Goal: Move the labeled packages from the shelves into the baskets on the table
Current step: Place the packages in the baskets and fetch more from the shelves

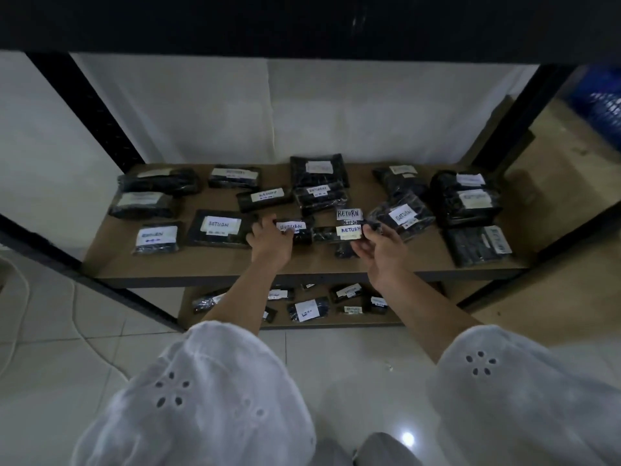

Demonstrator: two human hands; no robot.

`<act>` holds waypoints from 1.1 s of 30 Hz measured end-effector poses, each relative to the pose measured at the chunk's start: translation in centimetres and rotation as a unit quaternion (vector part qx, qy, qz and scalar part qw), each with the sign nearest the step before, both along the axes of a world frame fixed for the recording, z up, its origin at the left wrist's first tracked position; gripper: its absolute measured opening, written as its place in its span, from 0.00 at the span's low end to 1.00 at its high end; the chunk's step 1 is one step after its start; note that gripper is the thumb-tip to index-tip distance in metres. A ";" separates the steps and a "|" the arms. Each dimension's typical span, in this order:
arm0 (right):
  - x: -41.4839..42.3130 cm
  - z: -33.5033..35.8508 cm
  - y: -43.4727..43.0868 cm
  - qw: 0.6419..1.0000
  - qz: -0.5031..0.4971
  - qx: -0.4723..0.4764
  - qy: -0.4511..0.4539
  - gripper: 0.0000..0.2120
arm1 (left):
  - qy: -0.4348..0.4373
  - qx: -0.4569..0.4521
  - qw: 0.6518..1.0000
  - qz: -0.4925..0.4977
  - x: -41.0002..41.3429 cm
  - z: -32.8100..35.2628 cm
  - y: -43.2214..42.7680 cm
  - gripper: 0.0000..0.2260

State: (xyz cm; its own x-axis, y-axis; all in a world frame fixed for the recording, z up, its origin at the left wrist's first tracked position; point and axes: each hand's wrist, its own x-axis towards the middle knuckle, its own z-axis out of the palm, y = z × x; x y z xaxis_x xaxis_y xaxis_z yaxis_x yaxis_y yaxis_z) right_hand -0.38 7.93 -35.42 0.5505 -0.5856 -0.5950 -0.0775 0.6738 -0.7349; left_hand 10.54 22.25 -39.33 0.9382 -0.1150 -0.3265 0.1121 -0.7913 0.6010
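- Black plastic-wrapped packages with white "RETURN" labels lie spread over the brown shelf (201,264).
- Left hand (268,238): fingers pinching a small labeled package (295,230) on the shelf.
- Right hand (383,250): fingers curled onto another labeled package (339,233), grip unclear.
- More packages (307,309) lie on the lower shelf.

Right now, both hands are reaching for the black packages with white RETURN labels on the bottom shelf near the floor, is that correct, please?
Not quite: the head view shows the left hand and right hand at RETURN-labelled packages on the upper wooden shelf, not the bottom shelf. The rest holds: black packages, white labels.
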 end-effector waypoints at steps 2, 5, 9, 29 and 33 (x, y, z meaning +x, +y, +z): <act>0.2 -0.7 -0.1 1.000 -0.007 -0.005 -0.013 0.08 | 0.038 0.026 0.999 0.002 0.4 -0.7 -1.1 0.29; 0.2 -1.2 -0.3 1.000 -0.008 -0.008 -0.025 0.08 | 0.033 0.021 0.999 0.015 0.9 -1.0 -1.9 0.32; 0.2 -0.8 0.0 1.000 -0.005 0.013 -0.027 0.08 | 0.063 -0.046 0.995 0.060 0.7 -0.2 -1.6 0.36; -11.8 14.7 6.1 0.998 -0.064 -0.010 0.013 0.07 | 0.178 -0.400 0.893 0.107 -14.2 17.9 8.6 0.24; -15.5 17.9 6.1 0.993 -0.101 -0.044 -0.039 0.02 | 0.156 -0.425 0.886 0.102 -17.3 21.2 8.0 0.24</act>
